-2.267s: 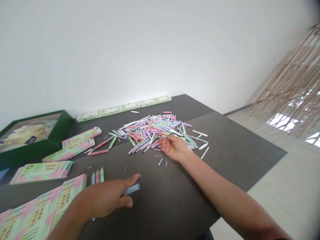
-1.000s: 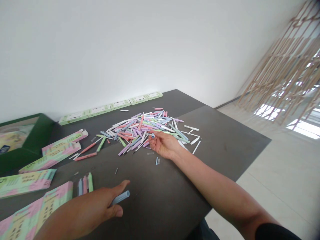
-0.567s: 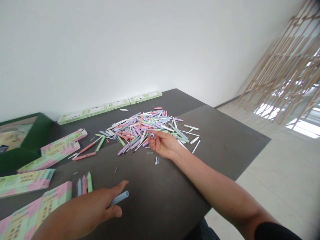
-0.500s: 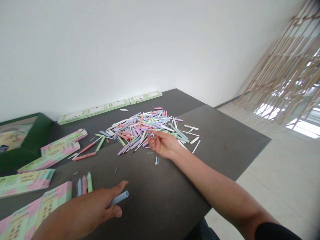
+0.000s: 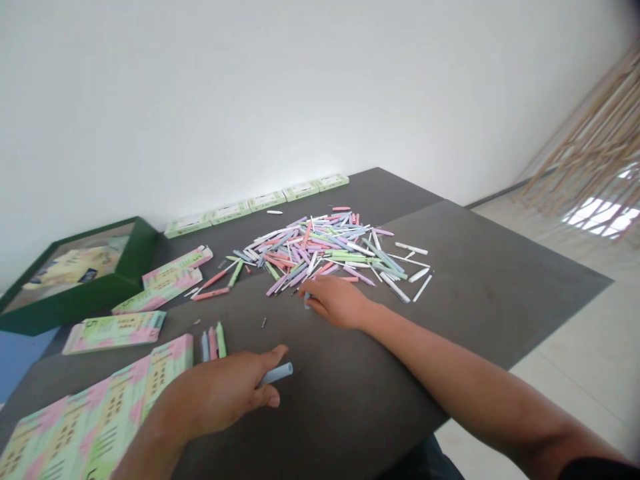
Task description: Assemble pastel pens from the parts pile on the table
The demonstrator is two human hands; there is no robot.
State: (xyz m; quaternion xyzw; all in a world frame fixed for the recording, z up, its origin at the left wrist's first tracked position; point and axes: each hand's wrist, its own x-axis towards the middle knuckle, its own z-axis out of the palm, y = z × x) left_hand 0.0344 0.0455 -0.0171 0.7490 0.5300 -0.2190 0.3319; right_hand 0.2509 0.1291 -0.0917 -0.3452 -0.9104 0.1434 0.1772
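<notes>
My left hand (image 5: 240, 390) is closed around a light blue pen barrel (image 5: 278, 373), whose open end points right. Beyond it, my right hand (image 5: 335, 301) is low over the table at the near edge of a pile of coloured pens and parts (image 5: 320, 247), its fingers pinching a small light blue piece (image 5: 307, 301). Just behind my left hand, a blue, a pink and a green pen (image 5: 221, 339) lie side by side.
Pink and green packets (image 5: 120, 331) lie at the left. A green box (image 5: 135, 257) with bags inside stands behind them. Flat green boxes (image 5: 230, 212) line the wall. The dark table (image 5: 500, 267) ends at the right above a pale floor.
The view has swung left, so the table things appear further right. My right hand has moved down and nearer relative to the pile. My left hand keeps its hold on the barrel.
</notes>
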